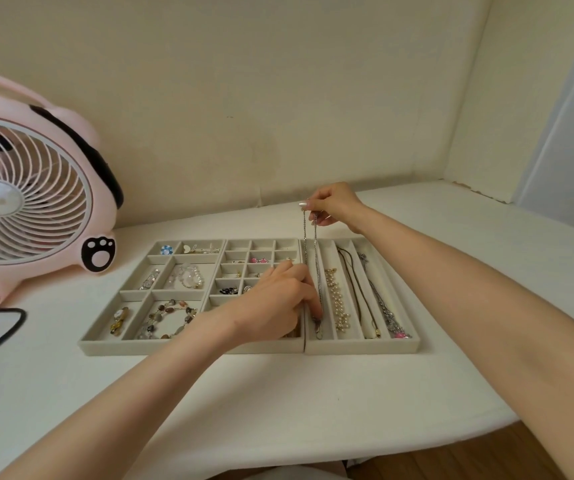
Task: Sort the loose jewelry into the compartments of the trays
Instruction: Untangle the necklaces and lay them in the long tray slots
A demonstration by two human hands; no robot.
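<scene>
A: Head view. Status, right hand (334, 205)?
B: Raised above far tray edge, pinching top of silver chain (317, 258).
A: Chain location?
B: Hanging doubled into leftmost slot of right tray (361, 346), lower end on slot floor.
A: Status, left hand (276, 303)?
B: Fingers curled against lower chain; pinching or merely touching, cannot tell.

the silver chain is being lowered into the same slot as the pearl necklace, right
Not quite: the head view shows the thin silver chain necklace, pinched by the right hand, hanging into the leftmost slot of the right-hand grey tray; the white pearl necklace lies in the next slot.
</scene>
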